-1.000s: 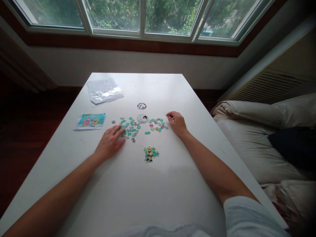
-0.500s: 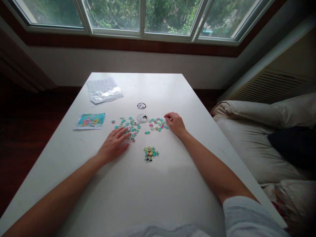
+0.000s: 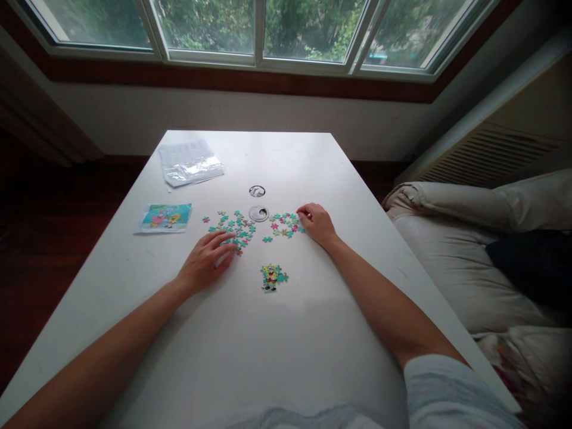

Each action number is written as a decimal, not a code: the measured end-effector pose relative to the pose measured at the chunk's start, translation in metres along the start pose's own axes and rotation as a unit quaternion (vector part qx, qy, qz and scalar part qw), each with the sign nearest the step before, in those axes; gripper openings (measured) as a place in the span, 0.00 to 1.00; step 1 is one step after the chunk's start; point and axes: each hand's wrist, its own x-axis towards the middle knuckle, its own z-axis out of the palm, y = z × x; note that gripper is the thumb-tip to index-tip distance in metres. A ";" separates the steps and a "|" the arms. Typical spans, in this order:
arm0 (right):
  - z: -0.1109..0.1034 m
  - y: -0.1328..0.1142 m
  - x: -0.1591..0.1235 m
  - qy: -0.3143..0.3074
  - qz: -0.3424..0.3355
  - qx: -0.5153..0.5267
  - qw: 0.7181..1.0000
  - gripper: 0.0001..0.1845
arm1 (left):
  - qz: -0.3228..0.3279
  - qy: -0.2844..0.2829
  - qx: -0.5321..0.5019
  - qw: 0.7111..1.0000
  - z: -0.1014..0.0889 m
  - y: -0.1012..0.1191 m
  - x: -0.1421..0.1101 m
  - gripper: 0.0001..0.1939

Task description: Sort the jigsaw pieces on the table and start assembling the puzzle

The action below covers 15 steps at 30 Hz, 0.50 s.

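Observation:
Over the left pile of small jigsaw pieces lies my left hand, palm down, its fingers spread and the tips among the nearest pieces. The thumb stays apart from the fingers. My right hand rests at the right end of a second group of jigsaw pieces, fingers curled in towards the thumb; whether a piece is between them is hidden. Closer to me, a partly joined jigsaw section shows a yellow cartoon figure with turquoise around it.
A picture sheet with cartoon figures lies on the left of the white table. Behind it is a clear plastic sleeve with paper. Two round inserts, a ringed one and a smaller one, sit mid-table. A beige sofa stands right.
My left hand's fingers have curled slightly and the thumb has shifted among the near pieces. My right hand has stayed in place. The view has moved very slightly.

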 end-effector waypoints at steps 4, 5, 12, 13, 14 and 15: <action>0.001 -0.001 0.000 -0.004 -0.005 -0.001 1.000 0.07 | -0.029 0.016 -0.005 0.999 0.000 -0.002 0.000 0.14; 0.001 -0.001 0.000 -0.005 -0.007 0.000 1.000 0.07 | -0.040 0.023 -0.005 0.999 0.001 -0.003 0.000 0.14; 0.001 -0.001 -0.001 -0.005 -0.010 -0.006 1.000 0.07 | -0.110 0.070 -0.035 0.991 0.006 -0.020 -0.001 0.16; 0.001 -0.001 -0.001 -0.005 -0.012 -0.007 1.000 0.07 | -0.119 0.073 -0.040 0.989 0.006 -0.023 -0.001 0.16; 0.001 -0.001 -0.001 -0.005 -0.012 -0.007 1.000 0.07 | -0.128 0.077 -0.043 0.988 0.006 -0.025 -0.001 0.16; 0.001 -0.002 -0.001 -0.005 -0.013 -0.007 1.000 0.07 | -0.136 0.081 -0.045 0.986 0.006 -0.027 0.000 0.16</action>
